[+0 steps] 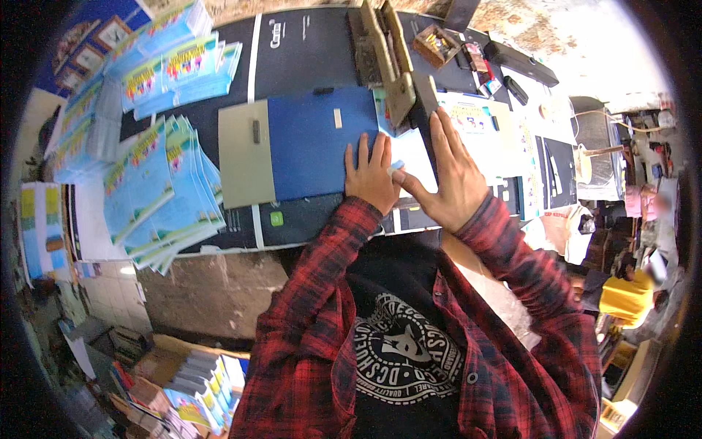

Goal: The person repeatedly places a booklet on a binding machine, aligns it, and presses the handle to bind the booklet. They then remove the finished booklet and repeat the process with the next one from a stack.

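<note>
My left hand (371,174) lies flat at the right end of a blue board (311,150), its fingers spread. My right hand (455,179) has its fingers stretched out along a dark straight bar (423,121), with its thumb reaching toward the left hand. A small light-blue piece (397,167) shows between the right thumb and the left hand; whether it is gripped I cannot tell. White paper (417,156) lies between the hands, partly covered by them. A grey-green board (245,157) adjoins the blue one on its left.
Light-blue printed booklets (142,179) lie fanned at the left, with more stacks (179,66) behind. Upright wooden slats (395,62) stand beyond my hands. A small wooden box (436,45) and a black case (521,62) sit at the back right. A white bag (563,230) is at the right.
</note>
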The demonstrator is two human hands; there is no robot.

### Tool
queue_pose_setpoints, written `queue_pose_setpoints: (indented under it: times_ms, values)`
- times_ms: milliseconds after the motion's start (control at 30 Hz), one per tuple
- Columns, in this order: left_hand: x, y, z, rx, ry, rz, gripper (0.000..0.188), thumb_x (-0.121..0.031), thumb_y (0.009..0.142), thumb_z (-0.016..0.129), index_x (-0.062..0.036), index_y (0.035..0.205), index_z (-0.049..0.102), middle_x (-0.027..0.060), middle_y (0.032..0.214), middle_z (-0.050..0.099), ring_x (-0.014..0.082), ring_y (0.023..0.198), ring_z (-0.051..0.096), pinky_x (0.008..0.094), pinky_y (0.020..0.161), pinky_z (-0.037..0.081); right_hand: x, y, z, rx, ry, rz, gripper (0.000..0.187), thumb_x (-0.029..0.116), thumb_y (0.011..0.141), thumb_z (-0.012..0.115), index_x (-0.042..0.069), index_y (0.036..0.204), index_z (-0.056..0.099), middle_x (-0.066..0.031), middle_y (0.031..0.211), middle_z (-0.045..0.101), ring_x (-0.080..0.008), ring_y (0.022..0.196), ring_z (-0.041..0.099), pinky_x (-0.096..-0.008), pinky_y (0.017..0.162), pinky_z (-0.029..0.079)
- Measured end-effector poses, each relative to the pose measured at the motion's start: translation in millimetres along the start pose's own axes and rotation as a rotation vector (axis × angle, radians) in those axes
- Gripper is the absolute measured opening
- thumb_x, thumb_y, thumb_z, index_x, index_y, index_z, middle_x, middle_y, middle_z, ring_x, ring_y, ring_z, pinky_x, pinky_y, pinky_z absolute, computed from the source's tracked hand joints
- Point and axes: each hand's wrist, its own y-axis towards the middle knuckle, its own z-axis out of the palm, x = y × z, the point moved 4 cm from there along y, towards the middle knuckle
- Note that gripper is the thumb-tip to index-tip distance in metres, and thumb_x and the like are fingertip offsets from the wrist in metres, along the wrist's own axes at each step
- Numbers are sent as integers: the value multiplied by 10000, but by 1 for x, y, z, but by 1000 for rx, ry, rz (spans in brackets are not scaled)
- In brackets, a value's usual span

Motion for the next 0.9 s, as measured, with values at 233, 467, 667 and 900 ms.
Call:
queue_pose_setpoints:
  times_ms: [233,467,667,900]
  values:
    - [3,-4,4,-33,-18,11,646,-440,939,474,-28,1434,427,102,1483,400,350,1379,340,563,1141,221,-14,-27,80,-256,113,-51,1009,329,759,744,-96,1493,198,-343,1541,202,-489,1394,310,-472,1120,333]
    - [1,-1,-6,-12,-14,25,636,-422,919,534,-23,1408,451,103,1450,425,346,1353,366,567,1125,250,-26,-2,-1,-62,527,7,712,215,828,725,-133,1374,427,-339,1391,462,-415,1351,431,-423,1120,337]
    - [3,-1,-3,-55,-13,36,553,-407,938,527,-164,1431,464,154,1422,441,439,1325,364,671,1067,255,-169,44,-3,-24,671,428,700,519,876,670,-16,1315,559,-201,1258,614,-279,1138,620,-355,910,494]
    - [-13,5,2,-10,-8,-7,552,-400,900,566,-229,1419,487,139,1433,398,446,1358,297,764,1039,190,-416,-55,137,-274,234,437,943,517,658,851,-10,1347,480,-277,1222,603,-381,1133,599,-454,968,475]
